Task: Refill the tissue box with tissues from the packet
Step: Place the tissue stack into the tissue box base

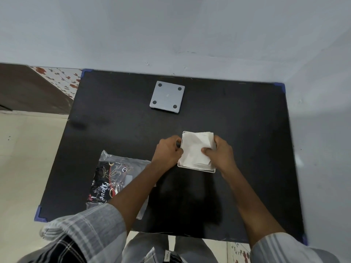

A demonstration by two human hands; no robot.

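Observation:
A white open tissue box (195,169) stands on the black table (237,120), filled with a stack of white tissues (193,149). My left hand (168,150) grips the box's left wall. My right hand (218,150) presses on the tissues from the right, thumb on top of the stack, fingers around the box's right side. The grey square base plate of the box (167,97), with four dark feet facing up, lies apart at the far middle of the table. The printed plastic packet (112,179) lies flat at the near left, partly under my left forearm.
The table sits in a corner, with a pale wall (171,35) behind it and another on the right. Blue protectors cap the table's corners (39,211). A tiled floor (22,158) lies to the left.

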